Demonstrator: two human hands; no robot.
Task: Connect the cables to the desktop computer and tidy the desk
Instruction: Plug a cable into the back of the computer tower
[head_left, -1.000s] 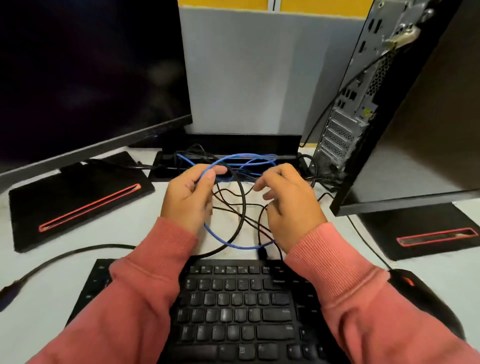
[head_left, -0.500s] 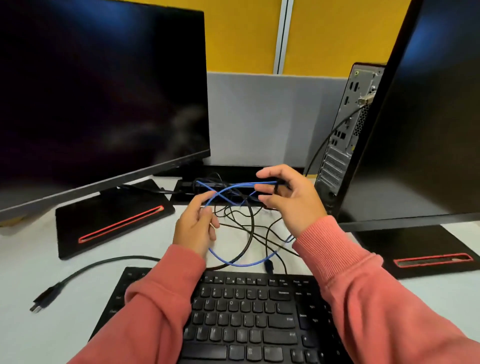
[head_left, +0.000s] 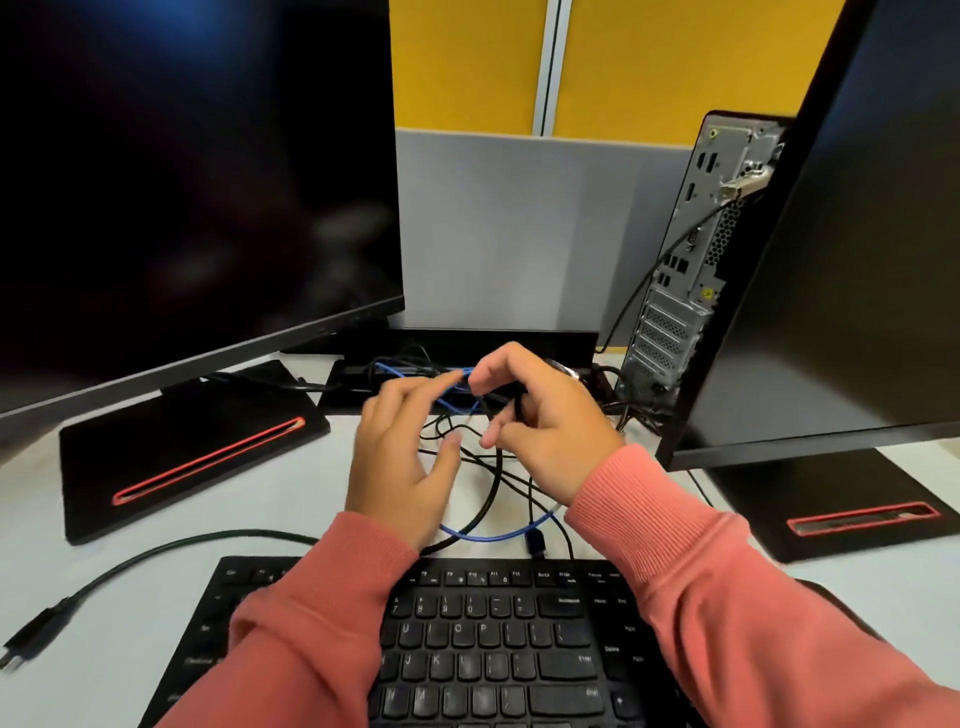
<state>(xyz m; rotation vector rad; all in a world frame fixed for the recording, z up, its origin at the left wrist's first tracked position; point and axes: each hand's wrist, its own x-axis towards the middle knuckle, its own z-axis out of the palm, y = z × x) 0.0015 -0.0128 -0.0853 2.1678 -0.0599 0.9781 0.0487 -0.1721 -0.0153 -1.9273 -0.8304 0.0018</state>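
The blue cable (head_left: 493, 535), tangled among black cables (head_left: 488, 467) on the desk (head_left: 291, 499) between keyboard (head_left: 467, 639) and tower (head_left: 675, 291), is pinched at its upper loop by the right hand (head_left: 545, 431), while the left hand (head_left: 405, 457) is held open beside it, blurred.

2 black flat-screen monitors (head_left: 192, 171) (head_left: 857, 249), 2 flat black bases with red slots (head_left: 182, 447) (head_left: 841, 509), 1 black keyboard (head_left: 493, 639), 1 black tower computer with a grey metal back (head_left: 691, 260), 1 blue cable (head_left: 498, 535), 2 hands (head_left: 400, 462) (head_left: 540, 421); the tangled black cables (head_left: 493, 467) are uncountable.
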